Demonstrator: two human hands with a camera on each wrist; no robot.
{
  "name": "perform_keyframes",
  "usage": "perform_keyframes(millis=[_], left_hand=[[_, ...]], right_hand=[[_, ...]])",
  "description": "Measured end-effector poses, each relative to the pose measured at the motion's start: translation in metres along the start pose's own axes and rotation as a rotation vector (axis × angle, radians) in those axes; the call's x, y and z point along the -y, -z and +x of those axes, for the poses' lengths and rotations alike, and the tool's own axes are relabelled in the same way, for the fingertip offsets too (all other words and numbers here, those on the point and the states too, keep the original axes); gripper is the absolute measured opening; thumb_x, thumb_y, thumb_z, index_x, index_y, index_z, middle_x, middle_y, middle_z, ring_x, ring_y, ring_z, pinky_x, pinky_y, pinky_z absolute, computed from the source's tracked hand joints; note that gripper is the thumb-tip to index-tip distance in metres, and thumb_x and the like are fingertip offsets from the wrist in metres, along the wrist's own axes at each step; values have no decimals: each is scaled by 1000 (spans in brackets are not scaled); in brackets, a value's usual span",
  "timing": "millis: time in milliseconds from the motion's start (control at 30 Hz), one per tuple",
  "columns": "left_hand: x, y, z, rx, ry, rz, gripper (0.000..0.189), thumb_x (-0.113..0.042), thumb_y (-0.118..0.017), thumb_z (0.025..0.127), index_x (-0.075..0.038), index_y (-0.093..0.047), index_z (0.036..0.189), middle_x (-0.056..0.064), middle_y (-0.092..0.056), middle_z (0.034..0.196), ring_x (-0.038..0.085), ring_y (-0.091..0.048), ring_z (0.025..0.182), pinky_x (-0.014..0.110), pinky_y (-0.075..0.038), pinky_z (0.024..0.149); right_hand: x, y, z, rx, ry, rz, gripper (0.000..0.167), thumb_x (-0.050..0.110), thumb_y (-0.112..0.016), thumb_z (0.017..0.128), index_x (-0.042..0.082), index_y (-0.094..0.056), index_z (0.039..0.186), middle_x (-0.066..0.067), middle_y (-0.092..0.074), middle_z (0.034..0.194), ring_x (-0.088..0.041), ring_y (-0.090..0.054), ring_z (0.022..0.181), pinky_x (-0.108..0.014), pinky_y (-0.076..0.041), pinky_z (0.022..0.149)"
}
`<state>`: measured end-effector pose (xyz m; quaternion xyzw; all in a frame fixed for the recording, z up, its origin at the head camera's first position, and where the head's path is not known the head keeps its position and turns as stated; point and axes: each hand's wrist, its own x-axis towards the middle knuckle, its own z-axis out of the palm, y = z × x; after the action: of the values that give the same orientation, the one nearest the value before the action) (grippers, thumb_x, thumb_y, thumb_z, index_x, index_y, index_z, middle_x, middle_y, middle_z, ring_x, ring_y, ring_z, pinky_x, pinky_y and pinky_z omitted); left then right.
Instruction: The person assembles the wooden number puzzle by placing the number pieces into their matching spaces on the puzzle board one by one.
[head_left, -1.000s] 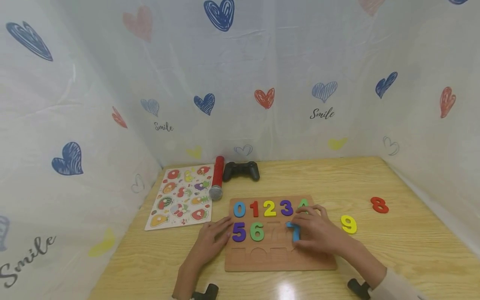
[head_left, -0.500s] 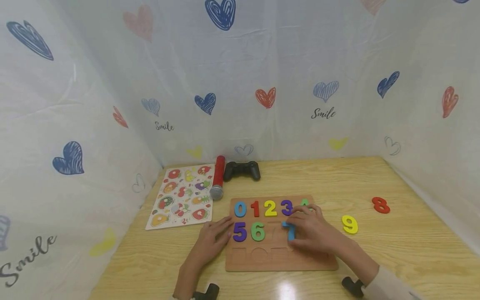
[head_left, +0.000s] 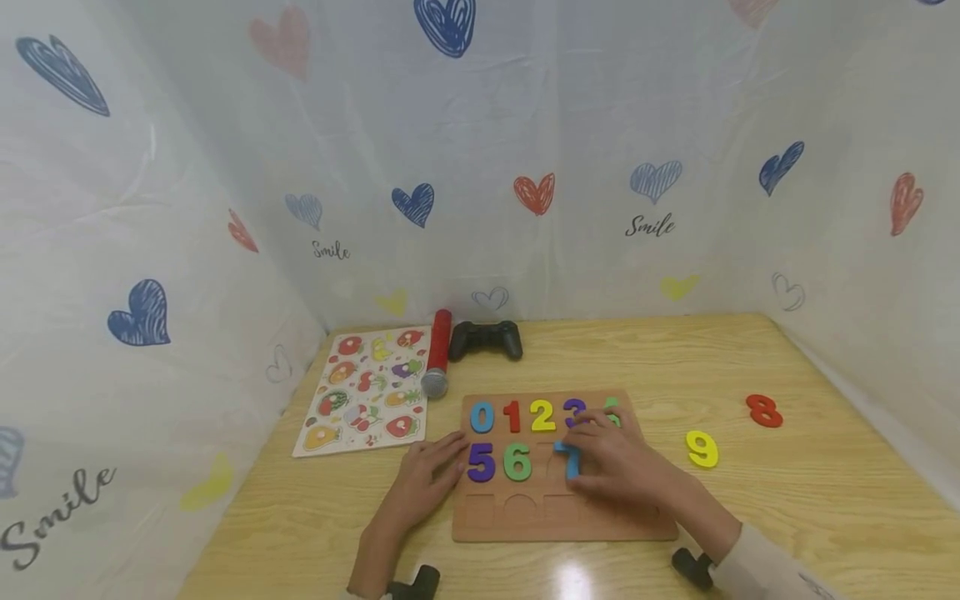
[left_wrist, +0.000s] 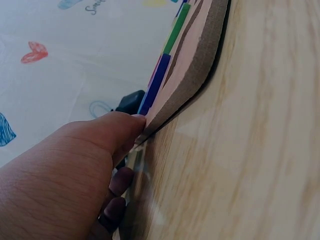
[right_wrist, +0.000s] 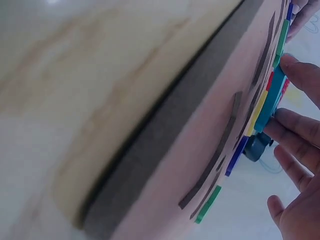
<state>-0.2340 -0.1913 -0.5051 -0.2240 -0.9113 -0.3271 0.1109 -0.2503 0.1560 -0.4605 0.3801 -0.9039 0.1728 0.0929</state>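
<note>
A wooden number board [head_left: 495, 521] lies on the table with coloured digits 0 to 6 in its two upper rows; the green 4 [head_left: 612, 412] is partly hidden. My right hand [head_left: 618, 458] pinches the blue number 7 [head_left: 572, 463] between thumb and fingers, just right of the 7-shaped recess. In the right wrist view the blue 7 [right_wrist: 270, 100] is seen edge-on at the board's surface. My left hand [head_left: 426, 481] rests on the table with its fingertips at the board's left edge. In the left wrist view, the thumb [left_wrist: 131, 124] touches that edge near the purple 5 [left_wrist: 156, 82].
A yellow number 9 [head_left: 702, 449] and a red number 8 [head_left: 764, 411] lie right of the board. Behind it are a red microphone [head_left: 438, 346], a black game controller [head_left: 486, 338] and a fruit puzzle board [head_left: 360, 433]. Heart-printed white sheets [head_left: 480, 125] stand around the table.
My right hand has moved left with the blue 7, closer to the 7-shaped recess. The left hand has stayed at the board's edge. The head view has shifted slightly.
</note>
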Motion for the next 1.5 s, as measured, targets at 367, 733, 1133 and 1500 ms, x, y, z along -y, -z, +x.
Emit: perform_keyframes(millis=[367, 733, 1133, 1500], left_hand=[[-1, 1, 1, 13, 20, -10, 39, -19, -67, 97, -10, -64, 135, 1, -55, 145, 18, -48, 109, 44, -40, 91], [1, 0, 1, 7, 12, 5, 39, -19, -67, 97, -11, -64, 135, 1, -56, 145, 20, -50, 110, 44, -40, 91], [3, -2, 1, 18, 10, 2, 38, -20, -67, 97, -10, -65, 135, 1, -56, 145, 17, -49, 107, 41, -41, 89], [2, -2, -1, 8, 16, 11, 38, -22, -66, 98, -11, -65, 135, 1, -56, 145, 17, -48, 107, 41, -42, 89]], right_hand=[[2, -3, 6, 26, -21, 6, 43, 35, -79, 84, 17, -71, 122, 5, -68, 121, -28, -44, 130, -64, -16, 107], [12, -7, 20, 20, -8, -45, 40, 32, -79, 82, 13, -73, 117, 3, -71, 114, -27, -48, 125, -62, -24, 104], [15, -13, 22, 19, 8, -104, 39, 32, -80, 80, 10, -74, 111, 1, -72, 108, -30, -51, 119, -64, -27, 101], [16, -13, 22, 19, 12, -113, 43, 38, -82, 81, 11, -73, 114, 1, -71, 109, -30, -52, 119, -62, -31, 97]])
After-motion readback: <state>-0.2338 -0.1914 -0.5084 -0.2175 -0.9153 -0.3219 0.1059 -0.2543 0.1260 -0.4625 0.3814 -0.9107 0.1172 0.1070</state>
